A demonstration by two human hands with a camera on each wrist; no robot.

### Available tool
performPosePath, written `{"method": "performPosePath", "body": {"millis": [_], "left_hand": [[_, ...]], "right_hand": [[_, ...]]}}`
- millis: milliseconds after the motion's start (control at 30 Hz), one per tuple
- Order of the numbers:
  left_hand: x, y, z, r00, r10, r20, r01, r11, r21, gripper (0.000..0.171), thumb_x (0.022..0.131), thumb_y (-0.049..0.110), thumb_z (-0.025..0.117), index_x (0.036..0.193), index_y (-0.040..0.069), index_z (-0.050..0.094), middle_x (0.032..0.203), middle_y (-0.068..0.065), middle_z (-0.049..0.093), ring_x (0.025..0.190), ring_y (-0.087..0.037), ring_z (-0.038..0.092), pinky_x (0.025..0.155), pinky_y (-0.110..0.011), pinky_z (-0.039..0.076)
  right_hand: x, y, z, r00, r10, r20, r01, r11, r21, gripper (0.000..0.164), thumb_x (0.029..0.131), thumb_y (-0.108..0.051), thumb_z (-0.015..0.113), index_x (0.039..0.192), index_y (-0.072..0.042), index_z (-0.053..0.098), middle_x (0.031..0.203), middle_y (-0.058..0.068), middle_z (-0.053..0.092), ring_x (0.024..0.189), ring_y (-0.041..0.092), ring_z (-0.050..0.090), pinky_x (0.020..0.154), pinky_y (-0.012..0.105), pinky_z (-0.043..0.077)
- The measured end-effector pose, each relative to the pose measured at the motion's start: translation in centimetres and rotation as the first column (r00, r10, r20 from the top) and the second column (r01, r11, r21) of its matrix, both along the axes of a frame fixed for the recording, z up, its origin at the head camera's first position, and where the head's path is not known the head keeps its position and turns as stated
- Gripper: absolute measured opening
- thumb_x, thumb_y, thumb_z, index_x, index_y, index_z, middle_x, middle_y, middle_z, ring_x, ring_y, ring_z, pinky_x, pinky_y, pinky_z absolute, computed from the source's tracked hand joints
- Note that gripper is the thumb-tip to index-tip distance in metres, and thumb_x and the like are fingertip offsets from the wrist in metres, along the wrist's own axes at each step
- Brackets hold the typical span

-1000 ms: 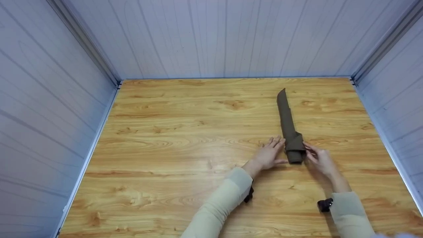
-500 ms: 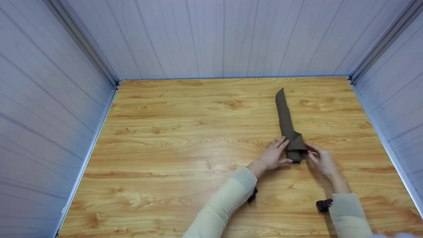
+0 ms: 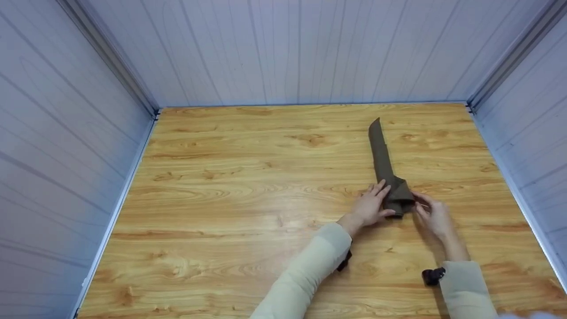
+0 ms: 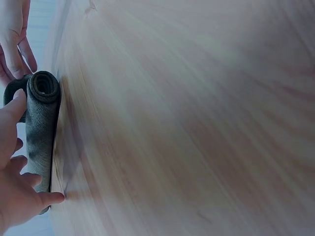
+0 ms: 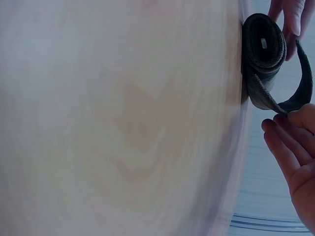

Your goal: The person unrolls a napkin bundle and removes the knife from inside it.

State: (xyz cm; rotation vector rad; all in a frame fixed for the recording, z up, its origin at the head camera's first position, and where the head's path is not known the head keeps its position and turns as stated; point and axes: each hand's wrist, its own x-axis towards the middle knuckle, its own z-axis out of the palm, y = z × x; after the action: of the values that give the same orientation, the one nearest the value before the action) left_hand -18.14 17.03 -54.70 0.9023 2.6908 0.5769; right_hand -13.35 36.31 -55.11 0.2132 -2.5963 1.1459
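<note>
A dark olive-brown towel (image 3: pixel 380 153), rolled into a long narrow tube, lies on the right part of the table. Near its close end a folded flap (image 3: pixel 402 193) stands off to the right. My left hand (image 3: pixel 369 207) rests against the roll's left side, thumb on the near end and fingers spread. On the other side my right hand (image 3: pixel 436 217) pinches the flap's edge between thumb and fingers. In the right wrist view that flap (image 5: pixel 301 93) bows away from the coiled end of the roll (image 5: pixel 264 46). The left wrist view shows the left thumb (image 4: pixel 17 105) on the cloth.
The wood-grain table (image 3: pixel 248 186) is enclosed by a pale panelled back wall (image 3: pixel 283 53) and side walls (image 3: pixel 66 155). Small black wrist cameras, such as the right one (image 3: pixel 432 277), sit at the sleeve cuffs.
My left hand has shifted right, from beside the roll onto its near part. My right hand has drawn the flap slightly to the right, and the flap stands wider from the roll.
</note>
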Motion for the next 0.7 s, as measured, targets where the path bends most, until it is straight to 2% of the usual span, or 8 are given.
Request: {"method": "performPosePath", "body": {"millis": [133, 300, 700], "left_hand": [[0.02, 0.41, -0.02, 1.000, 0.007, 0.002, -0.007, 0.999, -0.043, 0.070, 0.083, 0.058, 0.041, 0.142, 0.028, 0.018, 0.147, 0.010, 0.006, 0.132, -0.020, 0.015, 0.100, -0.042, 0.025], [0.12, 0.76, -0.06, 1.000, 0.022, -0.003, -0.022, 0.996, -0.081, 0.069, 0.083, 0.059, 0.040, 0.142, 0.031, 0.018, 0.147, 0.012, 0.005, 0.132, -0.019, 0.015, 0.100, -0.042, 0.026], [0.30, 0.97, -0.41, 0.999, 0.037, -0.021, -0.039, 0.994, -0.106, 0.070, 0.081, 0.060, 0.040, 0.142, 0.033, 0.016, 0.147, 0.013, 0.005, 0.131, -0.021, 0.018, 0.101, -0.042, 0.024]], "right_hand": [[-0.01, -0.11, 0.09, 0.999, -0.031, -0.034, 0.032, 0.999, 0.010, 0.028, 0.076, 0.017, 0.054, 0.103, 0.013, 0.059, 0.095, 0.029, 0.060, 0.085, 0.041, 0.058, 0.069, -0.001, 0.034], [-0.01, -0.08, 0.09, 0.999, -0.043, -0.030, 0.043, 0.999, -0.010, 0.028, 0.076, 0.017, 0.054, 0.103, 0.014, 0.059, 0.095, 0.029, 0.060, 0.085, 0.042, 0.057, 0.069, 0.000, 0.036], [0.16, 0.15, 0.17, 0.996, -0.087, -0.002, 0.087, 0.996, -0.012, 0.028, 0.077, 0.014, 0.056, 0.105, 0.012, 0.059, 0.098, 0.028, 0.060, 0.087, 0.040, 0.057, 0.069, 0.000, 0.036]]}}
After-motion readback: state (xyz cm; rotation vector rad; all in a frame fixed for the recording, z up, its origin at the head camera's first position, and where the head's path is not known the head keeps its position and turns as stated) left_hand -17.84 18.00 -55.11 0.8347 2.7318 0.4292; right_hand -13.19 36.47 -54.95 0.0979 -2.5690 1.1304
